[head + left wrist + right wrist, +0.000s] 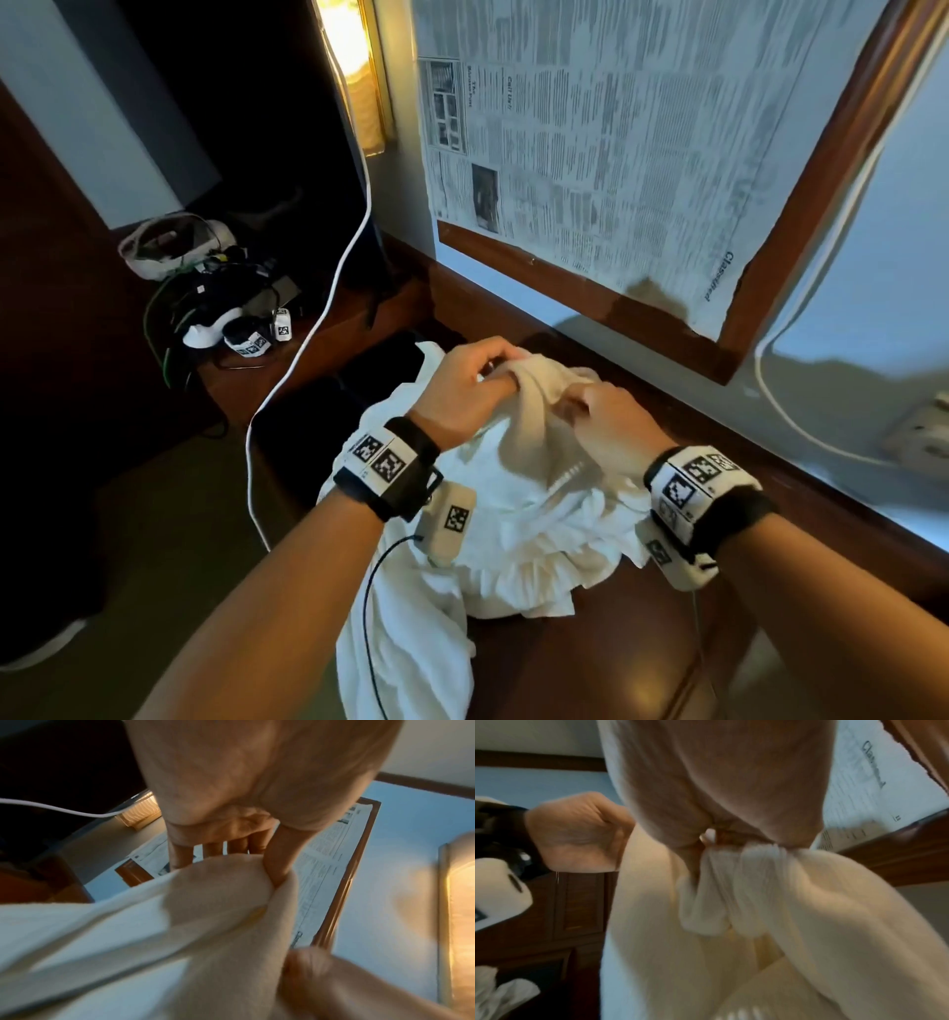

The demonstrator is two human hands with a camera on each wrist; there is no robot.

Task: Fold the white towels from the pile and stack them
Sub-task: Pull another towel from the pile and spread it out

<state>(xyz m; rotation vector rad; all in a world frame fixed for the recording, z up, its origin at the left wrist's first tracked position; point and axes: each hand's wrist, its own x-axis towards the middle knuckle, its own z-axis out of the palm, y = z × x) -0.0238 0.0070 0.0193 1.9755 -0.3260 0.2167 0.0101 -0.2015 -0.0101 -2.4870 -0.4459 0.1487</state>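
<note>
A crumpled pile of white towels [513, 555] lies on the dark wooden table [616, 647], spilling over its near-left edge. One white towel [534, 406] is lifted from the top of the pile, bunched between both hands. My left hand [477, 380] grips its upper fold, thumb pressed into the cloth [226, 888]. Close beside it, my right hand [590, 416] pinches a gathered bunch of the same towel [734, 874]. The left hand [577, 833] shows as a fist in the right wrist view.
A wood-framed panel covered with newspaper [616, 133] leans on the wall behind the table. A white cable [328, 308] hangs down at the left. A lower side table [308, 349] holds tangled cables and spare wrist bands. A lit lamp [354, 56] glows at top.
</note>
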